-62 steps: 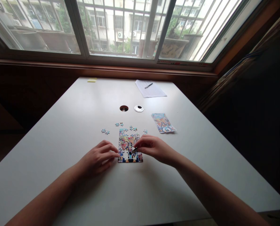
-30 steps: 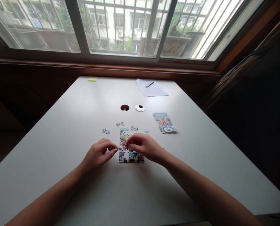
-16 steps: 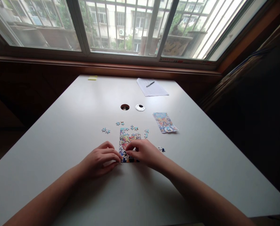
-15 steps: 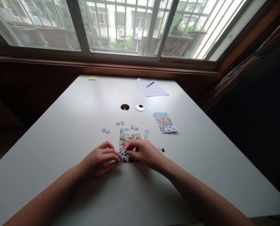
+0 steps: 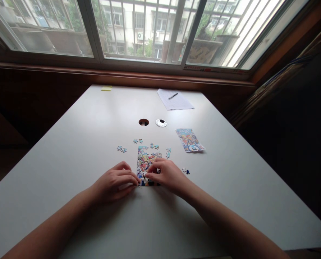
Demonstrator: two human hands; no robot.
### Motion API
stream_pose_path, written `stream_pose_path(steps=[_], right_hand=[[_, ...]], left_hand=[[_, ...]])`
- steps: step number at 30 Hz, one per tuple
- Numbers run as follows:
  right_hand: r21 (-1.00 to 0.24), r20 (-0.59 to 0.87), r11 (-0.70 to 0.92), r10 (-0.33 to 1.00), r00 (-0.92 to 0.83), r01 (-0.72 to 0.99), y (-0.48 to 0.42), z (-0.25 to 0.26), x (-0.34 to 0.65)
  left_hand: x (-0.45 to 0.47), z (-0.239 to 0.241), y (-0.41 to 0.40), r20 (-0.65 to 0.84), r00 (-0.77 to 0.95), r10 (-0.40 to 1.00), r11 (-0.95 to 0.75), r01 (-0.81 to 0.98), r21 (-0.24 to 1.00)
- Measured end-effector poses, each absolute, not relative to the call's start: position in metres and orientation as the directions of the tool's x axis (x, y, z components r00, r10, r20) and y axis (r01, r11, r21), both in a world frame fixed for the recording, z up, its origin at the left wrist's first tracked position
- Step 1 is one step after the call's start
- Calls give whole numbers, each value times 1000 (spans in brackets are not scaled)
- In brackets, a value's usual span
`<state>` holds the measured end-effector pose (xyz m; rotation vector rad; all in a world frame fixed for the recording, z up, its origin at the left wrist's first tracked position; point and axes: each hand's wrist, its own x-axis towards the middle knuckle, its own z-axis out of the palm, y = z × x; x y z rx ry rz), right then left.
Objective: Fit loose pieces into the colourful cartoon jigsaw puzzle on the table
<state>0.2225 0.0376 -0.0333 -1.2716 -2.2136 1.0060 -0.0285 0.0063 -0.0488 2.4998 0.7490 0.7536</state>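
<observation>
A partly assembled, many-coloured jigsaw puzzle (image 5: 142, 160) lies on the white table in front of me, with gaps near its top. My left hand (image 5: 119, 181) is at its lower left corner, thumb and fingers drawn together. A small pale bit shows at those fingertips, too small to name. Over the puzzle's lower part, my right hand (image 5: 164, 172) pinches a whitish puzzle piece (image 5: 144, 175) between thumb and forefinger. That hand covers the puzzle's right side. Loose puzzle pieces (image 5: 122, 149) lie to the left, and several more sit above and right.
A printed picture sheet (image 5: 189, 139) lies right of the puzzle. Farther back are a round table hole (image 5: 143, 122), its silver cover (image 5: 161, 123), paper (image 5: 173, 102) with a pen (image 5: 173, 96), and yellow notes (image 5: 106, 88). A window (image 5: 141, 32) stands behind the table.
My right hand has shifted very slightly, and the piece at its fingertips now shows more of its whitish face. The left hand stays at the corner. The camera view has moved slightly.
</observation>
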Motion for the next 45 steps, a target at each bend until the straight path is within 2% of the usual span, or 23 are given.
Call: stream_pose_path(steps=[8,19,27,33,39,45], right_hand=[[-746,1,349,852,-523,568,37,-29,220],[-610,12,415,856,-516,675,32,-31,218],[-609,62,443,854,-517,658,33,-31,222],[-593,129,544,793,-596,594,36,-32,226],[-525,69,585,753,-655,618,35,-35,225],[-573,61,563,754,-654,596,38,-38,224]], left_hand=[[-29,-49,6,374,706,601,-763,368,531],[-28,-48,6,374,701,607,-762,380,524],[-29,-49,6,362,708,606,-761,384,523],[-29,-49,6,362,711,603,-762,379,525],[-28,-49,6,360,712,603,-761,379,526],[-28,-47,6,365,707,606,-761,380,526]])
